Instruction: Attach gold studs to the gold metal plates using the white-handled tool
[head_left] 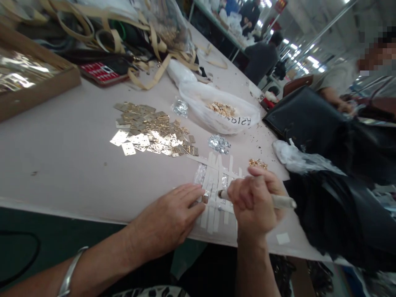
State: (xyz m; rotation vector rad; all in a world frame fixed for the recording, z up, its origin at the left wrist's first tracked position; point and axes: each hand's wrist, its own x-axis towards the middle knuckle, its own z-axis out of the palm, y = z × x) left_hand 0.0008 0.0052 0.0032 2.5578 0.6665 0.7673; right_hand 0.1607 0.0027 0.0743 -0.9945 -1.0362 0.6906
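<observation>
My left hand point(177, 212) rests near the table's front edge, its thumb and fingers pinching a small shiny metal plate point(205, 196). Wrapped in my right hand point(256, 200) is a whitish rod-shaped tool point(283, 201), its dark end pointing toward the plate. Under both lies a patch of crossed strips of pale tape point(212, 177), with clear plastic beneath some of them. Behind my left hand spreads a pile of flat gold-coloured metal plates point(151, 128). Small silver pieces point(219, 143) lie beyond the tape, and small gold fittings point(258, 163) sit beyond my right hand.
A white plastic bag point(216, 113) holds gold parts. At left stand a cardboard box point(40, 88) of metal pieces and a red-and-black case point(105, 71). Beige straps point(157, 74) tangle at the back. Black material point(328, 210) covers the right side, where another person point(340, 88) works.
</observation>
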